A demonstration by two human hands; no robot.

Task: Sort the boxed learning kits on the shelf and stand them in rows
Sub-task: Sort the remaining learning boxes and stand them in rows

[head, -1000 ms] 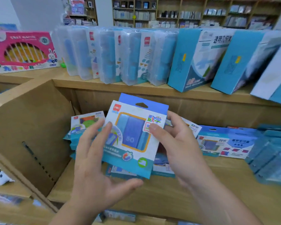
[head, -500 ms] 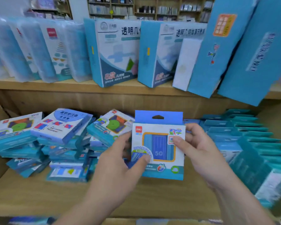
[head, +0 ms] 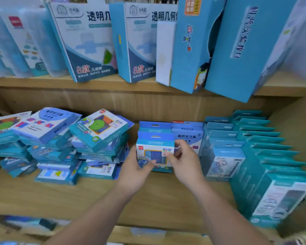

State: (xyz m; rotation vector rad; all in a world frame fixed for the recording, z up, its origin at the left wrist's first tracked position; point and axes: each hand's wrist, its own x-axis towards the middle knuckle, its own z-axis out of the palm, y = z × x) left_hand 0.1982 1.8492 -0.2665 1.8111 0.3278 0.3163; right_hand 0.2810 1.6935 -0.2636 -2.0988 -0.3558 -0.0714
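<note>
Here, on the wooden shelf [head: 95,197], between toppled kit stacks [head: 64,138] and standing rows [head: 254,156], the left hand [head: 136,172] and right hand [head: 185,161] are each keeping a grip clamped on one upright boxed kit [head: 155,149].

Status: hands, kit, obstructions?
Left hand and right hand both grip the small blue-and-white boxed kit. Kit upright at front of a standing row. Unsorted pile of flat kits close at left.

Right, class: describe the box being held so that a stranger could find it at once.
Look at the lower wooden shelf, between the untidy pile of flat boxes and the upright rows. The box stands upright at the front of a short row, and it alone is gripped by the left hand and right hand.
</note>
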